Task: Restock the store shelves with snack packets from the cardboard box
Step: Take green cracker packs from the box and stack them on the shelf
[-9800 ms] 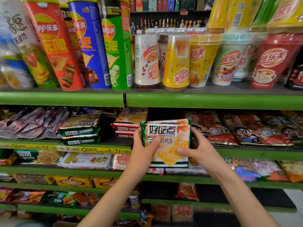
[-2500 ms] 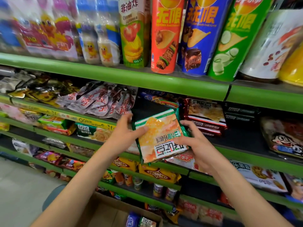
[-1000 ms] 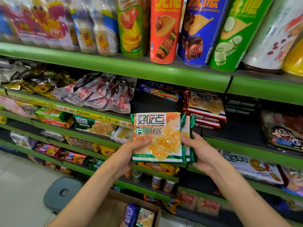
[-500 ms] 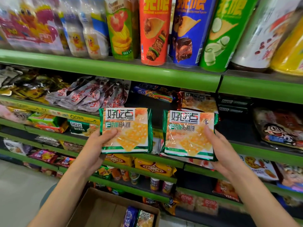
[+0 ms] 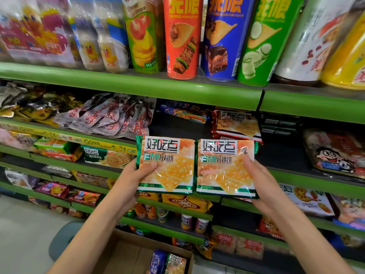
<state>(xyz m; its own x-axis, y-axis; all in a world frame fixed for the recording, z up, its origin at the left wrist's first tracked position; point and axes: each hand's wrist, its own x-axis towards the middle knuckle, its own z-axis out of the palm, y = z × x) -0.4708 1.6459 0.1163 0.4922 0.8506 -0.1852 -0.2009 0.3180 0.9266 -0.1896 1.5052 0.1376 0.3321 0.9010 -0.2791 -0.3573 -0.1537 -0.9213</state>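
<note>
I hold two orange-and-green cracker packets side by side, upright, in front of the second shelf. My left hand grips the left packet by its left edge. My right hand grips the right packet by its right edge. The two packets touch along their inner edges. Behind them is a dark bare patch of shelf next to a stack of red-edged cracker packets. The cardboard box sits on the floor below, with a blue packet and a green packet in it.
Tall chip cans and bottles stand on the top green shelf. Silvery snack pouches lie left of the bare patch. Lower shelves hold several biscuit packets and small cans. A grey stool stands left of the box.
One second ago both packets were stacked together between my hands. I pulled them apart, one per hand, and now they have come back together edge to edge, further right and slightly lower.
</note>
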